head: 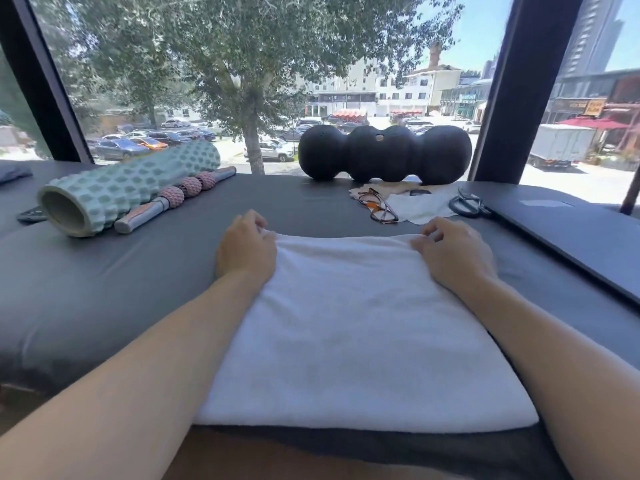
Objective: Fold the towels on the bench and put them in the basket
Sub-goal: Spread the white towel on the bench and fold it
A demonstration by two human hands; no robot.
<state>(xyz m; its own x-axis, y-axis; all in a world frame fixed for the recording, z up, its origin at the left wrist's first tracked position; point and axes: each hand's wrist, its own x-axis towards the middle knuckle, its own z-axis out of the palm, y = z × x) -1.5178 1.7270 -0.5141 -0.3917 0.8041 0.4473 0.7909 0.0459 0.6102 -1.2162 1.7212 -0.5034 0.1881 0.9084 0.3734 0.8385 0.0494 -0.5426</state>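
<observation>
A white towel point(356, 327) lies folded flat on the dark grey padded bench point(114, 296), reaching from the bench's near edge to the middle. My left hand point(246, 247) pinches the towel's far left corner. My right hand point(453, 252) pinches its far right corner. Both forearms run along the towel's side edges. No basket is in view.
A mint foam roller point(128, 188) and a pink-beaded massage stick point(176, 197) lie at the far left. A black peanut-shaped roller point(384, 152) stands against the window. Glasses point(377, 206), a small white cloth point(422, 207), a black clip point(465, 204) and a dark laptop point(568, 230) lie at the right.
</observation>
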